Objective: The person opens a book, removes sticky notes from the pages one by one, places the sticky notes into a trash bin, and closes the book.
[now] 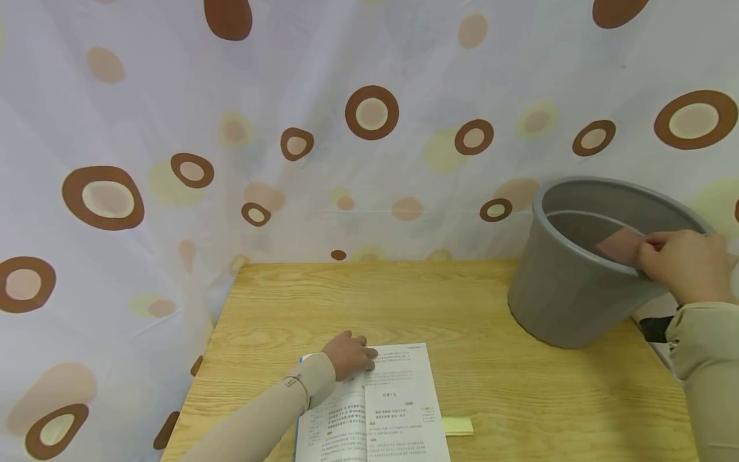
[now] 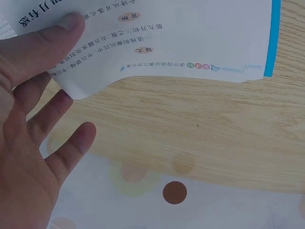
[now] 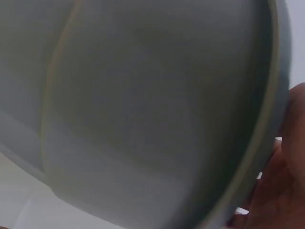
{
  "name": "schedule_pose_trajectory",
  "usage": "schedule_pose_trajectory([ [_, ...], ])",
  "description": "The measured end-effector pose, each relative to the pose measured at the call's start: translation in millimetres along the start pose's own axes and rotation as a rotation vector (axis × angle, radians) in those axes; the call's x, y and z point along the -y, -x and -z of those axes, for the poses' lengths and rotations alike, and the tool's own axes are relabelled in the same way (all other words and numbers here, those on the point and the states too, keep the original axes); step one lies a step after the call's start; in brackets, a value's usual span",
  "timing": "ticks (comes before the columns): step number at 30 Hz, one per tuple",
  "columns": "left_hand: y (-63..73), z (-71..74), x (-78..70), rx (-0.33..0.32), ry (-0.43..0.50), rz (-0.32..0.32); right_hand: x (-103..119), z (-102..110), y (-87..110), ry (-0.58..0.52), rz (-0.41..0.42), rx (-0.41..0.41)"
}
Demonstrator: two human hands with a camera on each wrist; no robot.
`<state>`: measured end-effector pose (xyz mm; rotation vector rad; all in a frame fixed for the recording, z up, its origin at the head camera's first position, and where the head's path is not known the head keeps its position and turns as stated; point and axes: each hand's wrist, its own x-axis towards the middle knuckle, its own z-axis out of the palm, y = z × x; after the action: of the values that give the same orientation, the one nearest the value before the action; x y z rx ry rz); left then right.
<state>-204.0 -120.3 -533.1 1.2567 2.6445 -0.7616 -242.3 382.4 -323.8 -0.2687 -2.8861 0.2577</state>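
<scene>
An open book [image 1: 404, 385] lies on the wooden table, its text upside down in the left wrist view. My left hand [image 1: 349, 355] is at the book's top edge near the middle fold. There the thumb [image 2: 71, 28] lies over a page [image 2: 143, 47] with fingers beneath it, pinching the lifted paper. My right hand [image 1: 689, 263] is over the rim of a grey bin [image 1: 568, 282], pinching a small pink slip of paper [image 1: 622, 246] above the bin's opening. In the right wrist view the bin wall fills most of the picture and hides the slip.
A yellow paper strip [image 1: 458, 426] lies at the book's right edge. Behind the table [image 1: 369, 295] hangs a white curtain [image 1: 323, 212] with brown ring patterns. The bin stands at the table's right back corner.
</scene>
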Motion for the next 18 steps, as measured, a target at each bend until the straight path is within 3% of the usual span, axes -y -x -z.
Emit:
schedule_pose_trajectory([
  [5,2.8,4.9,-0.5,0.009,0.011,0.003,0.9,-4.7,-0.5,-0.01,-0.023,0.069],
  [18,6.0,9.2,-1.0,0.026,0.032,0.013,1.7,-4.7,-0.4,-0.029,-0.044,0.109],
])
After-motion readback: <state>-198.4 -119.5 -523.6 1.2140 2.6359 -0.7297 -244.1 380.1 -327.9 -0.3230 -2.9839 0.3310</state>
